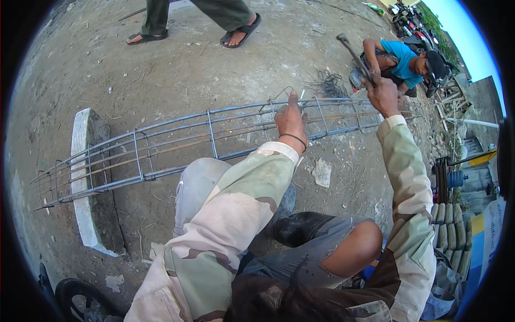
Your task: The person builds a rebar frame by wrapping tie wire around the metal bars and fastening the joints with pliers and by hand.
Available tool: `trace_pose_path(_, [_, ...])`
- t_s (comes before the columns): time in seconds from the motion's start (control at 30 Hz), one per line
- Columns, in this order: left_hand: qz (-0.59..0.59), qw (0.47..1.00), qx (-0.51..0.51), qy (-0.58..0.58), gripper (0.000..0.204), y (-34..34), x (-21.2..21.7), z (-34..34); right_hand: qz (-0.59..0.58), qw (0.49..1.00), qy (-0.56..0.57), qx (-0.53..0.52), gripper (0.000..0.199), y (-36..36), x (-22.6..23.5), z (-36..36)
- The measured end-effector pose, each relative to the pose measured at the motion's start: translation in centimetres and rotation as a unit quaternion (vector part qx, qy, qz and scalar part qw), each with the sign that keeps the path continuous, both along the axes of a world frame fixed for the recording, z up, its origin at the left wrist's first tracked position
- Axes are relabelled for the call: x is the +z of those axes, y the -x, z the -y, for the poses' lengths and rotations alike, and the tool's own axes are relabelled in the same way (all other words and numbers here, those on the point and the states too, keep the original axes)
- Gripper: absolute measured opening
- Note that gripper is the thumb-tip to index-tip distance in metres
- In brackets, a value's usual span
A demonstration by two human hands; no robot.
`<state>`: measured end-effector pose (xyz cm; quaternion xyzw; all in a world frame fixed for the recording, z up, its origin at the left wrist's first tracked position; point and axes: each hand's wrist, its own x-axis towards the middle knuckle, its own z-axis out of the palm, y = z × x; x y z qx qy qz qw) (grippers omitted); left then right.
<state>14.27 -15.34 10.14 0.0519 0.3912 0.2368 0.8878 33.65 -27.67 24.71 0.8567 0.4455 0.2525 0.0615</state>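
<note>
A long rebar cage point(213, 134) of bars and square stirrups stretches across in front of me from left to right. My left hand point(291, 119) is closed at the cage's upper bars, thumb up. Beside its fingers stands a thin white stick point(302, 94), cigarette-like. A bent thin wire point(282, 92) rises from the bars there. Raised above the cage's right part, my right hand point(384, 95) grips a long dark steel tool point(355, 55) with a small blunt head; its exact kind is unclear.
A pale concrete block point(86, 182) props the cage's left end. Near the cage's far right, another person point(403, 61) in a blue shirt squats beside tangled wire point(331, 85). Someone's sandalled feet point(240, 32) are at the top. Stacked bags point(453, 236) stand at right.
</note>
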Motion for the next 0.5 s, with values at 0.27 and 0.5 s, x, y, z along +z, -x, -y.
trace_pose_path(0.27, [0.051, 0.991, 0.041, -0.12, 0.04, -2.4, 3.2, -2.8, 0.021, 0.965, 0.258, 0.037, 0.024, -1.8, -4.4, -5.5])
trace_pose_path(0.5, [0.112, 0.987, 0.113, 0.03, 0.045, -2.3, 5.0, -4.9, 0.062, 0.957, 0.232, 0.164, 0.06, -0.1, -7.9, -10.3])
